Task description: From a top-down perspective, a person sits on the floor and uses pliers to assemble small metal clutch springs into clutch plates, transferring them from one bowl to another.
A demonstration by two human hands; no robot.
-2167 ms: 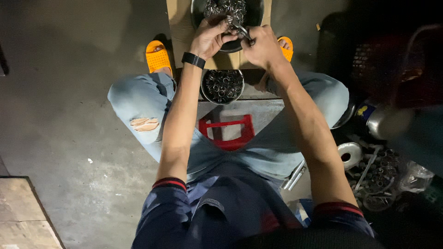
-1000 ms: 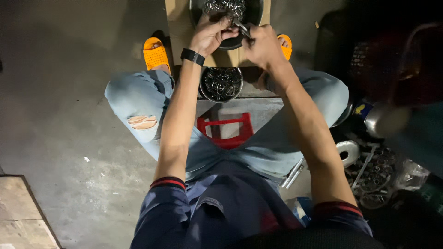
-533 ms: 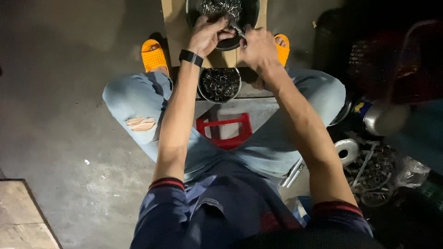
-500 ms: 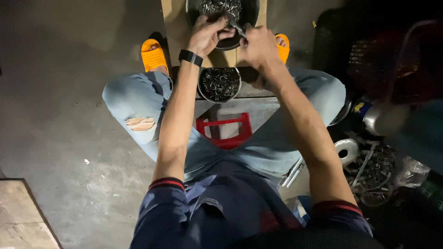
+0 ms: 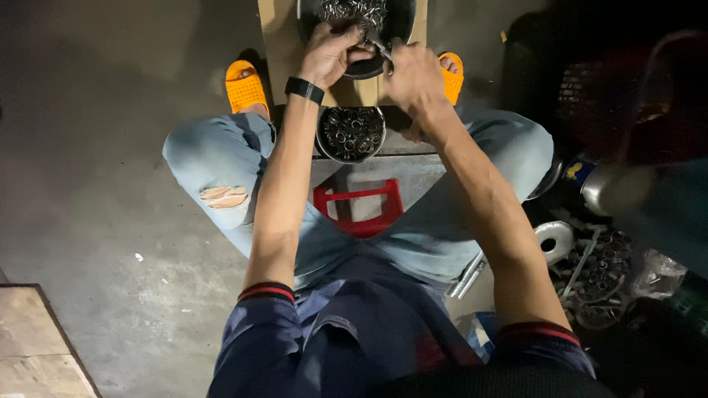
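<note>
My left hand reaches over the near rim of a dark metal bowl filled with shiny small metal parts, fingers pinched on a small part. My right hand is closed around a slim metal tool whose tip meets the left fingers at the bowl's edge. The bowl rests on a wooden board. Closer to me, between my knees, stands a smaller round bowl of dark ring-shaped metal pieces. A black band wraps my left wrist.
I sit on a red plastic stool, feet in orange sandals. To the right lie a tape roll, metal rods, a pile of ring parts and a metal pot. Grey concrete floor spreads left; a wooden plank lies at lower left.
Both hands stay working at the bowl's rim with only small finger movements. The view has drifted slightly, so the bowls sit a little higher in frame.
</note>
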